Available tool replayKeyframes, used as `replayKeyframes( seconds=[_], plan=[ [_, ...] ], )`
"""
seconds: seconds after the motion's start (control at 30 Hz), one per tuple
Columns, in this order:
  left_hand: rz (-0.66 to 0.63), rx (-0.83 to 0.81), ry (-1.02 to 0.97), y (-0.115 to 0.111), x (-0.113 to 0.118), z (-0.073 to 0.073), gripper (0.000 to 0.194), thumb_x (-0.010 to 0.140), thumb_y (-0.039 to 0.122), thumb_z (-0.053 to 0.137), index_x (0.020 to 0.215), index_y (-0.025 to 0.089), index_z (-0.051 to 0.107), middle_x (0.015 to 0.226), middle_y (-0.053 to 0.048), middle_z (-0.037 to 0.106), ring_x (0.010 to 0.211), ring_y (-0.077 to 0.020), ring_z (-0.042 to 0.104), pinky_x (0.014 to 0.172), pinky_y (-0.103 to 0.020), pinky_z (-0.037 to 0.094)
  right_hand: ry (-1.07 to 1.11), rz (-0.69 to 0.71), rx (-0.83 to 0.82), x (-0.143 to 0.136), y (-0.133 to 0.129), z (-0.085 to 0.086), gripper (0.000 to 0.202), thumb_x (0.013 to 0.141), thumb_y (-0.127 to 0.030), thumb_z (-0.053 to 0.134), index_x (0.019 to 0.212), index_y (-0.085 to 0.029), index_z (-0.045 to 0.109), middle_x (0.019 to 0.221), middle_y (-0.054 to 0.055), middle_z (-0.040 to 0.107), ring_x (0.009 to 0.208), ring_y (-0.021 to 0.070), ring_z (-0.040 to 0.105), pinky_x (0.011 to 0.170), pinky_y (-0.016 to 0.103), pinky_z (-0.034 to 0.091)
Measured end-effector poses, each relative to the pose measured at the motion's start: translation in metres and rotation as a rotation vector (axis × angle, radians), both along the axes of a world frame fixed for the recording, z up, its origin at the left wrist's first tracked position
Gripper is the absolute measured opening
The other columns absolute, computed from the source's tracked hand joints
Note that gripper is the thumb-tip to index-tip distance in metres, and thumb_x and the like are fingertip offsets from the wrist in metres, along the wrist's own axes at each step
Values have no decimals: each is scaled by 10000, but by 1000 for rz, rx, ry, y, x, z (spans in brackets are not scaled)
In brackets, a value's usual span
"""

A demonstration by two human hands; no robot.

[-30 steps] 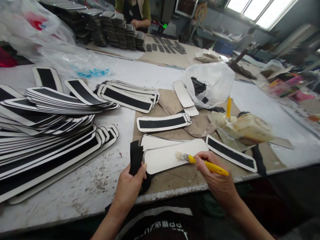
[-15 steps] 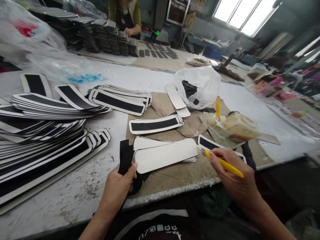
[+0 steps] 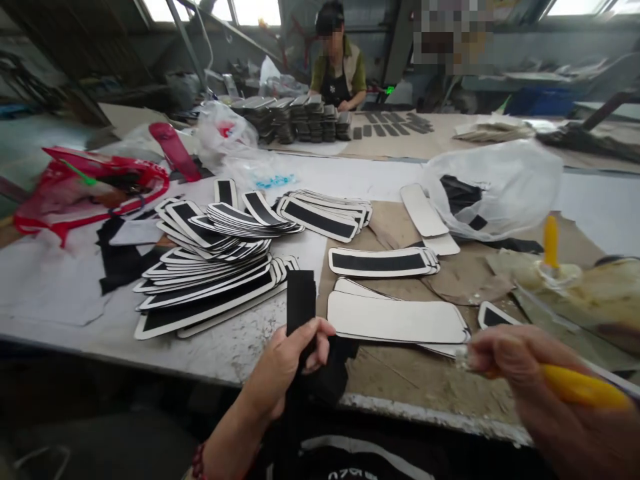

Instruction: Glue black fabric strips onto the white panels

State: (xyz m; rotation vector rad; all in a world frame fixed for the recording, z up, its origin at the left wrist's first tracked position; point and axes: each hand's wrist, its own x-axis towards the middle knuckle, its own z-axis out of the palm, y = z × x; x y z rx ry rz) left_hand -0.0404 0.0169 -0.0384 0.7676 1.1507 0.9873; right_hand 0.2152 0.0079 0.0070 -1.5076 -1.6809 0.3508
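My left hand (image 3: 287, 363) is closed around a bundle of black strips (image 3: 301, 300) that stands up out of the fist. Its thumb and fingertips are at the left end of a white rounded panel (image 3: 395, 319), the top one of a small pile; whether they pinch it I cannot tell. In my right hand (image 3: 545, 393) is a yellow-handled brush (image 3: 583, 385), its pale bristles near the panel's right end. Just behind lies a short stack of white panels with black centres (image 3: 383, 262). One similar panel (image 3: 495, 315) is partly hidden by my right hand.
Large stacks of black-centred panels (image 3: 210, 300) spread to the left. A glue-stained container (image 3: 560, 277) with another yellow handle (image 3: 551, 241) stands at right, before a clear plastic bag (image 3: 520, 180). A red bag (image 3: 95, 190) lies far left. Across the table a person (image 3: 340, 67) works beside dark stacks.
The view has swung left, bringing the red bag into sight. My right hand with the brush is now closer and lower at the right. The left hand still holds the black strips.
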Motion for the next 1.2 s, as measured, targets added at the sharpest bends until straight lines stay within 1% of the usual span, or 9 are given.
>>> replayKeyframes(
  seconds=[0.13,0.3,0.37,0.47,0.63,0.87,0.97,1.07,1.2],
  plan=[
    [-121,-90,-212,-18,18,14,302,833,403,509,791,132,636,526,14,477,435,-63,322,439,-216,248,228,288,-325,-52,9,-8,279,836,-407,497,643,-216,561,526,-14,538,456,118,504,427,221,412],
    [-243,-116,-147,-33,37,4,439,831,455,499,583,113,618,439,8,426,417,-71,358,442,-225,245,765,474,-787,-86,6,-34,248,767,-409,595,730,-217,442,403,-78,511,348,134,521,380,225,402],
    [-270,-138,-124,-35,42,-1,437,828,468,499,603,113,616,443,5,446,409,-70,361,438,-223,238,828,473,-871,-85,3,-40,267,781,-426,566,726,-227,398,341,-96,466,304,150,505,336,221,369],
    [-259,-127,-63,-35,47,-6,405,825,459,514,639,114,612,470,2,482,428,-74,402,456,-213,276,649,383,-765,-75,0,-44,262,819,-402,517,666,-222,403,353,-87,458,335,125,499,381,216,376],
    [-178,-133,-46,-36,54,-9,322,826,413,531,820,106,631,618,-34,606,465,-92,482,484,-221,376,333,216,-507,-61,1,-48,318,842,-409,489,606,-195,499,567,-14,561,547,120,524,543,233,396],
    [-101,-88,-64,-36,66,-12,312,840,385,510,840,87,603,603,-29,602,452,-86,488,481,-213,399,562,229,-637,-56,-5,-51,291,816,-428,546,657,-197,466,451,-71,450,439,94,443,483,216,359],
    [-185,-99,-92,-40,70,-19,317,835,390,510,846,86,597,619,-38,607,455,-89,500,474,-215,405,661,125,-585,-50,-8,-55,323,803,-459,561,656,-205,425,481,-78,410,440,83,397,453,203,343],
    [-298,-102,-103,-48,75,-27,342,824,425,508,836,92,586,590,-29,584,439,-89,488,449,-214,393,837,20,-485,-44,-7,-57,302,795,-444,586,688,-207,433,580,-60,448,535,92,457,519,199,405],
    [-379,-107,-91,-56,74,-33,355,823,455,490,828,110,572,568,-14,559,427,-83,464,442,-209,372,1057,-91,-358,-36,2,-42,246,782,-391,622,728,-200,477,596,-59,464,503,71,446,464,171,391]
  ],
)
